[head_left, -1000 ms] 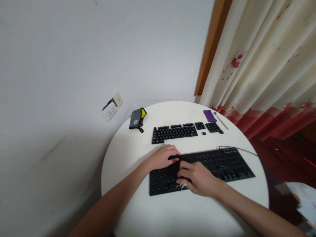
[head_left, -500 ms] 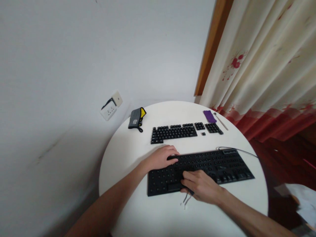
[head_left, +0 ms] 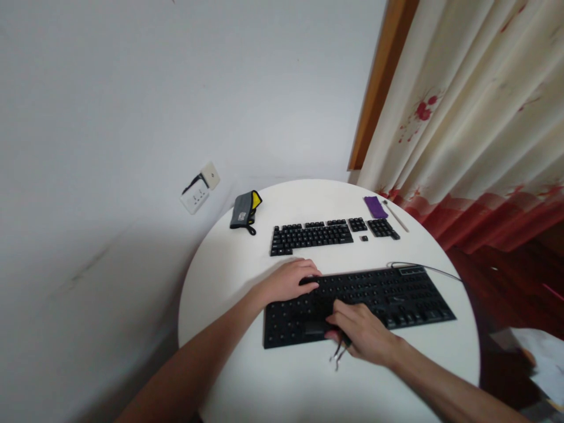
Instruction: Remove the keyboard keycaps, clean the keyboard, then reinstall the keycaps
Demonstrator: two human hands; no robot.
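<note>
A black keyboard (head_left: 396,296) with its keycaps off lies across the round white table (head_left: 247,264). My left hand (head_left: 288,281) rests on the keyboard's upper left corner, fingers curled over the edge, pressing it down. My right hand (head_left: 363,335) is at the keyboard's front edge near the space bar, pinched on a thin wire keycap puller (head_left: 337,356) whose prongs stick out below the fingers. Behind the keyboard the removed black keycaps (head_left: 311,236) lie set out in rows, with further groups (head_left: 382,228) to the right and a single keycap (head_left: 363,238) between them.
A grey and yellow pouch (head_left: 244,210) sits at the table's far left. A purple cloth (head_left: 375,207) and a thin stick (head_left: 395,216) lie at the far right. The keyboard's cable (head_left: 434,268) runs off the right edge. A wall socket (head_left: 196,198) and curtains (head_left: 476,135) stand behind.
My right hand slid from on top of the keyboard's lower rows down to its front edge, and the wire puller now shows below the fingers. The left hand stayed put.
</note>
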